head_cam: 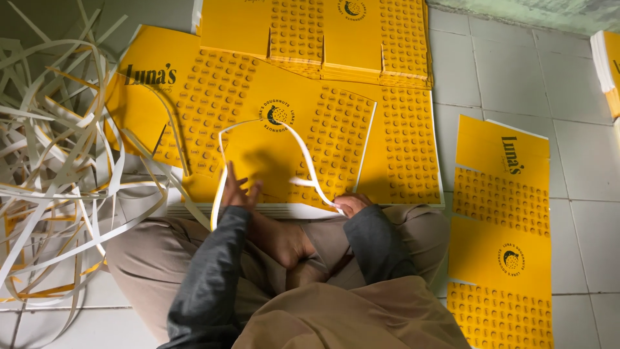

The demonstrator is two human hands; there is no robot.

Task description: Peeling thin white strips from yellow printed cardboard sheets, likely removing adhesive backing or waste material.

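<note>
Head-camera view showed a person seated cross-legged on a tiled floor (516, 71), with a stack of yellow printed cardboard box blanks (400, 148) lying flat just in front of the knees. A thin white paper trim strip (303, 152) arched in a loop above the top blank. Its right end was pinched in the right hand (352, 204), whose fingers were closed on it at the near edge of the stack. Its left run dropped past the left hand (237, 189), which was held with fingers spread and loose, touching or just beside the strip; whether it truly gripped could not be told.

The strip was judged very light, limp and springy, since it held a curve in the air under its own weight, and easily torn or creased if pulled sharply. It was judged best taken near an end, between thumb and fingertips, close to where it parted from the sheet. The blanks were judged stiff but bendable, with smooth printed faces likely to slide on one another.

A tangled heap of similar white offcut strips (51, 161) lay to the left, a second pile of blanks (323, 39) beyond, and a separated box blank (500, 239) to the right.
</note>
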